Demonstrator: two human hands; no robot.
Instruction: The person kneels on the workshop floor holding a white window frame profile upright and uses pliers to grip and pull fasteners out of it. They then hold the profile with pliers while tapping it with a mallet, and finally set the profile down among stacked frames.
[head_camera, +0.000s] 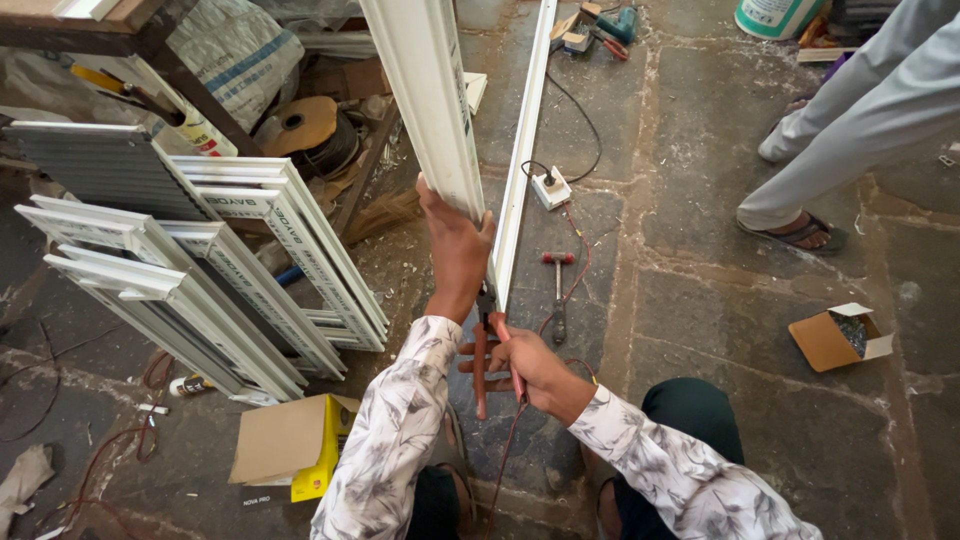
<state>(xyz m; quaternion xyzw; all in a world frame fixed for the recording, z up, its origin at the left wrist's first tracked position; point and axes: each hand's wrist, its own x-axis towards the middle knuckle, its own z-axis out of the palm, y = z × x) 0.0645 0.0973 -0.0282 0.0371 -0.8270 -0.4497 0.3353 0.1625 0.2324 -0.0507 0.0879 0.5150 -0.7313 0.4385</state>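
Gripping pliers (483, 345) by a screw-filled box (838, 338), right hand (525, 365)

Down at the bottom left, a yellow carton (318, 462) lies on the stone floor with its brown flap (280, 440) thrown open, just beside the person's left sleeve. Over on the right, a small brown cardboard box (832, 338) sits open, white flaps up, dark small parts inside. Top left, a white woven sack (232, 52) with a blue stripe slumps under the bench. Below it, a white bottle (200, 132) shows a red and yellow label. Top right, a white tub (772, 16) carries a teal band, cut by the frame edge.
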